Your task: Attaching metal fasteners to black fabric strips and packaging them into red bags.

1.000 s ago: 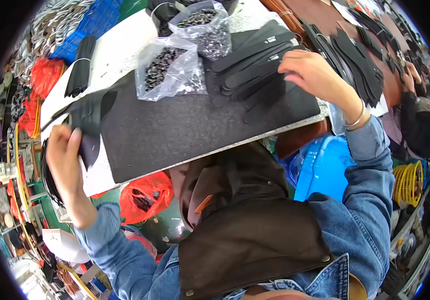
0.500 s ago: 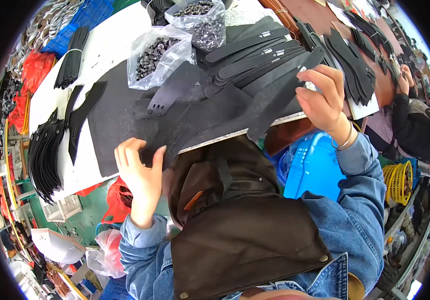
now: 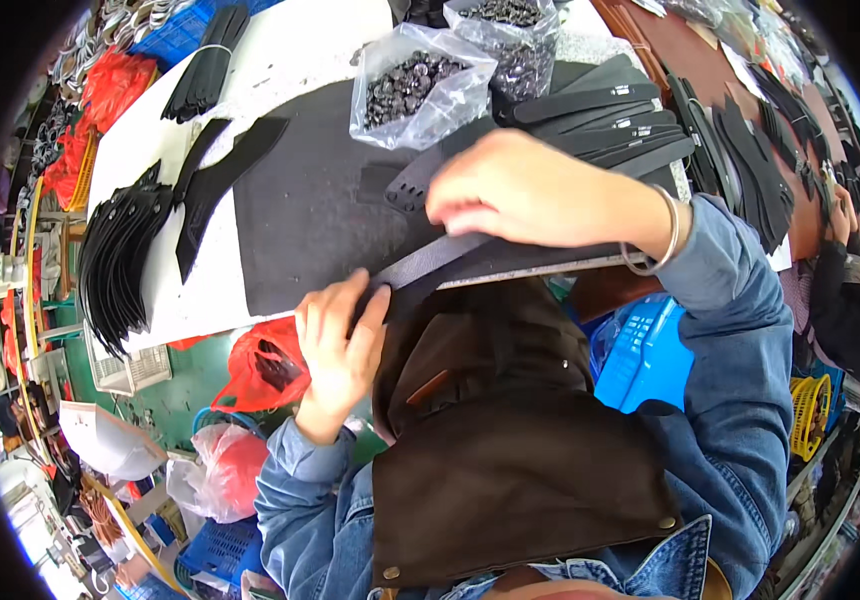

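Note:
My left hand (image 3: 340, 340) is at the front edge of the table, fingers and thumb closed on the end of a black strap (image 3: 425, 262). From there the strap slants up to the right and passes under my right hand (image 3: 520, 195). That hand has its fingers curled together and slightly blurred; anything between them is hidden. Just left of its fingertips lies a wider black strap end with holes (image 3: 405, 195). Beyond it stands a clear plastic bag of small dark shiny fasteners (image 3: 415, 85). A black mat (image 3: 300, 220) lies beneath the work.
Several black straps (image 3: 610, 120) are stacked at the right, beside another bag of small dark parts (image 3: 515, 50). Black strips (image 3: 120, 255) fan out at the left, and a tied bundle (image 3: 210, 65) lies behind. A blue plastic basket (image 3: 640, 355) sits below the table edge.
My right hand has let go of the strap end at the right and come left over the mat. My left hand has closed on a strap end. The view has shifted a little.

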A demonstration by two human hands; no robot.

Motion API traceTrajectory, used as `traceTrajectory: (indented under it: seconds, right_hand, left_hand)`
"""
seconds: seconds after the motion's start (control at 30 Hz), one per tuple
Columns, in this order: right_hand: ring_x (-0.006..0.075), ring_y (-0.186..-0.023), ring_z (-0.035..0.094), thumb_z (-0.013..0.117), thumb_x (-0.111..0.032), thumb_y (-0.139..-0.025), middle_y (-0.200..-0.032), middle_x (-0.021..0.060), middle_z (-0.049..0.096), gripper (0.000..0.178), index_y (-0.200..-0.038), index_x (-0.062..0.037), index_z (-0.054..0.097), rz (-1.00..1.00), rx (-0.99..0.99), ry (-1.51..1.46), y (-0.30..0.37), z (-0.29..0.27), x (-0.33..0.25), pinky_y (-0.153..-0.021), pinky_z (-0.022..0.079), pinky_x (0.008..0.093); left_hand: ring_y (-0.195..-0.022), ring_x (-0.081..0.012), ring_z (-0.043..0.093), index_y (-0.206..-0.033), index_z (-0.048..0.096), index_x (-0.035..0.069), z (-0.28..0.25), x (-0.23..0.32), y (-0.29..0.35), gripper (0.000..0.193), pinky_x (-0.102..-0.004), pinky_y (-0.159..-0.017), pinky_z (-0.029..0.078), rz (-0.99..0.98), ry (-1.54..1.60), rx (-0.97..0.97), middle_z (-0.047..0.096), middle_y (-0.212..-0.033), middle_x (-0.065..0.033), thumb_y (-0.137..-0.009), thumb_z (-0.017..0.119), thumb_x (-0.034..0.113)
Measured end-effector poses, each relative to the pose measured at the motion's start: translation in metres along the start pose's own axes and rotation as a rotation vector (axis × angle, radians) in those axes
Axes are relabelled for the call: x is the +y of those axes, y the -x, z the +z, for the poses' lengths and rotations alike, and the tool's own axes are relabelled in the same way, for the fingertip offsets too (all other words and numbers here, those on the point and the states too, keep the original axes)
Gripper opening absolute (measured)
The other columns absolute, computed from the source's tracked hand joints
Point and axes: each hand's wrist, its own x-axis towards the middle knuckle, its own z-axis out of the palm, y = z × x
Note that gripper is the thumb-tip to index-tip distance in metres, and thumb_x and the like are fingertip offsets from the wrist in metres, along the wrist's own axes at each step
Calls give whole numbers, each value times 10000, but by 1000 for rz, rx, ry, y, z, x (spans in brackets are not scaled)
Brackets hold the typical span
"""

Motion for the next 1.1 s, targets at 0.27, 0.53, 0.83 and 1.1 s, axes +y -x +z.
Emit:
traceTrajectory:
  seconds: [0.27, 0.53, 0.83, 1.1]
  right_hand:
    - [315, -684, 607, 585, -109, -702, -667, 145, 610, 78, -720, -54, 637, 400, 177, 930, -25, -96, 47, -618, 472, 410]
    - [324, -676, 597, 592, -152, -691, -680, 159, 603, 96, -694, -60, 616, 269, 286, 759, -27, -110, 99, -603, 460, 407]
    - [88, -682, 572, 539, -44, -814, -731, 43, 608, 80, -833, 24, 576, 249, 345, -81, -9, -48, -28, -635, 456, 232]
    - [229, -925, 500, 668, -13, -683, -953, 85, 548, 99, -762, -41, 615, -48, 451, -101, 10, 21, -63, -767, 414, 317]
  left_hand:
    - [-834, -221, 502, -927, 626, 77, 0, 0, -1, 356, -370, -711, 400, 47, -3, 63, 554, -928, -42, -576, 633, 19]
    - [-821, -234, 499, -940, 628, 73, -4, 7, -6, 375, -365, -710, 406, 4, 62, 38, 550, -926, -53, -572, 635, -2]
    - [-716, -197, 589, -909, 604, -24, -44, 22, -31, 220, -261, -639, 458, -526, 623, -22, 610, -816, -126, -700, 595, -91]
    - [-760, -83, 556, -950, 602, -50, -54, 40, -59, 179, -202, -679, 441, -750, 1140, 55, 598, -853, -63, -780, 565, -90]
